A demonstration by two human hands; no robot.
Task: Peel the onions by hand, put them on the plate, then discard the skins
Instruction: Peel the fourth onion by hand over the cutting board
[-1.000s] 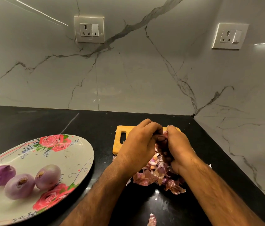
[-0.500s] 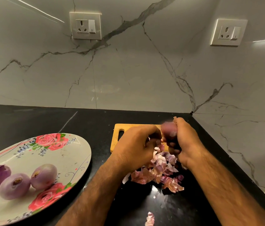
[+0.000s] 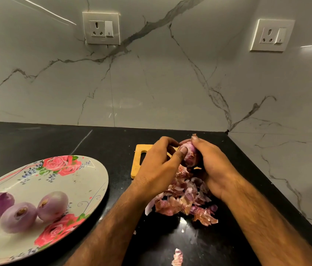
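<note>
A purple onion (image 3: 190, 155) is held up above the wooden cutting board (image 3: 137, 162). My right hand (image 3: 211, 166) grips it from the right, fingers curled round it. My left hand (image 3: 159, 166) touches it from the left, thumb pressed against its skin and fingers curled over the top. Below the hands lies a heap of pink and brown onion skins (image 3: 182, 200). Three peeled onions (image 3: 20, 216) lie on the near left part of the floral plate (image 3: 86, 181).
The black counter (image 3: 55, 143) meets marble walls behind and at the right, forming a corner. A loose scrap of skin (image 3: 177, 257) lies near the front. Two wall sockets (image 3: 101, 28) sit high on the walls.
Both hands have lifted the onion a little higher above the skins. The onion has turned in the fingers and shows more of its surface; my left thumb now presses on it.
</note>
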